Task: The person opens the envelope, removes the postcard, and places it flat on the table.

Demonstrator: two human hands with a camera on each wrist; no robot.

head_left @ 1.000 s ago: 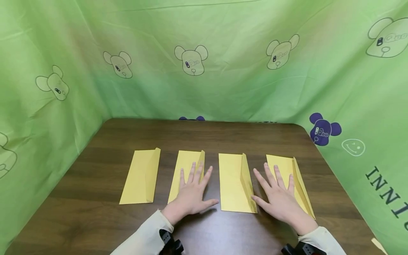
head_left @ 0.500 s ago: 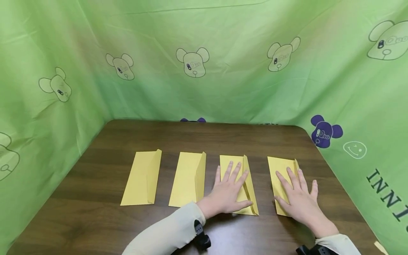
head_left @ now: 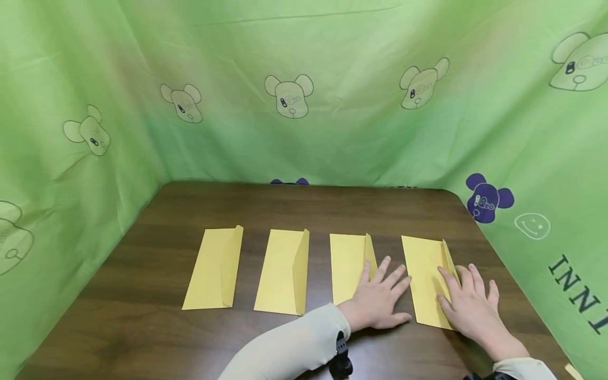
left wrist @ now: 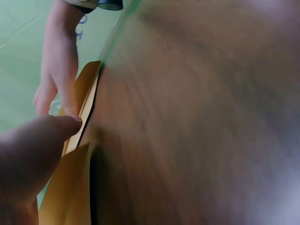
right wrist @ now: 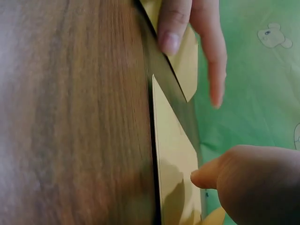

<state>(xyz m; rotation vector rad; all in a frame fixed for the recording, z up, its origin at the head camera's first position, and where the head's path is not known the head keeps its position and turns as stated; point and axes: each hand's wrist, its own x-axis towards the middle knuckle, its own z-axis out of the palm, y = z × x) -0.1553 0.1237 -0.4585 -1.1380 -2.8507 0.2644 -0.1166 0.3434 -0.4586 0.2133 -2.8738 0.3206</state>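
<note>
Left hand (head_left: 377,303): spread, gripping nothing, over the yellow envelope (head_left: 347,264) below right of centre. Right hand (head_left: 475,311): at the rightmost envelope (head_left: 424,285), lower right; pinch unconfirmed. Adjust lightly; avoid creasing.

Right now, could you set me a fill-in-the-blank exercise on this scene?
In the head view, ____ yellow envelopes lie on the wooden table.
The left grip partly hides the near end of the ____ envelope from the left.
The right grip is at the envelope on the row's ____ end.
The cloth behind the table is mainly ____.
Missing words: four; third; right; green.
</note>
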